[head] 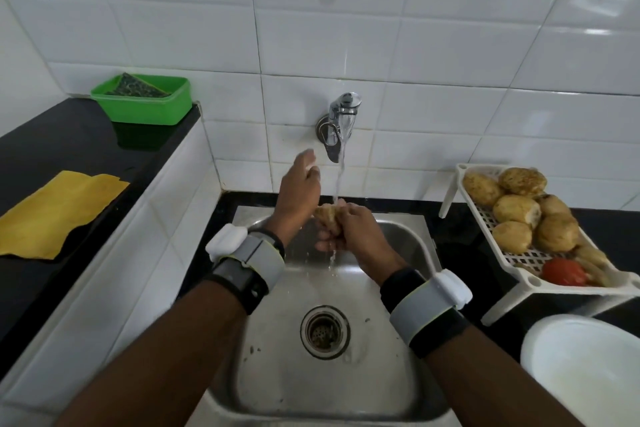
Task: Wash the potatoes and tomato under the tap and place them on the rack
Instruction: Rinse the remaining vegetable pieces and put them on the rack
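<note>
Water falls in a thin stream [341, 180] from the chrome wall tap [341, 121] straight onto a brown, rough-skinned potato [326, 215], held over the stainless steel sink [398, 253]. The right hand [356, 232] has its fingers curled round the potato from the near side. The left hand [300, 189] is open, fingers straight and pointing towards the tap, its heel against the potato's left side. The way to do this well, I'd say, is to turn the potato in the stream, rub with that free palm and grip firmly, since wet skin slips. Right of the sink, the white slotted plastic rack [519, 256] already carries several potatoes [516, 208], with a red tomato [562, 272] at its near end.
</note>
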### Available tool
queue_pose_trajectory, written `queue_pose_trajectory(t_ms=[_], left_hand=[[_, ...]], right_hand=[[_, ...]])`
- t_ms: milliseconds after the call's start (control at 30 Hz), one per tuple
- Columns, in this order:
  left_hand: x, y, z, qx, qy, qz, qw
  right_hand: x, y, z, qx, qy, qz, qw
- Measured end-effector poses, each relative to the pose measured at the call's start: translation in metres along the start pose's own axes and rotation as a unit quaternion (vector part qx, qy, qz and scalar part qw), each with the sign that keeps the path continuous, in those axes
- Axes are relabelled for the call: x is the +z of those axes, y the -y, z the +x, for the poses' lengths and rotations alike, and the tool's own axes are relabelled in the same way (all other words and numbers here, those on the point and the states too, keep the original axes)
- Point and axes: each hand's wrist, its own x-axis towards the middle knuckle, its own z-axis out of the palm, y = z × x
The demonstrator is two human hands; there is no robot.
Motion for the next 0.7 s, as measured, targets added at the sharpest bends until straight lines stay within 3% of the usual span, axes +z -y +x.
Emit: queue_pose_trajectory(t_ms=[100, 233, 533, 700], left_hand=[[-0.003, -0.013, 0.015, 0.01, 0.018, -0.067, 0.998], [0.004, -0.024, 0.022, 0.01, 0.032, -0.058, 0.998], [0.012, -0.036, 0.013, 0.054, 0.007, -0.05, 0.997], [0.001, -0.025, 0.015, 0.032, 0.072, -0.082, 0.994]], right_hand=[[0.001, -0.001, 0.0, 0.052, 0.005, 0.105, 0.993], [-0.001, 0.001, -0.001, 0.062, 0.011, 0.155, 0.986], [0.001, -0.006, 0.003, 0.059, 0.0, 0.13, 0.99], [0.0, -0.006, 0.0, 0.032, -0.032, 0.052, 0.998]])
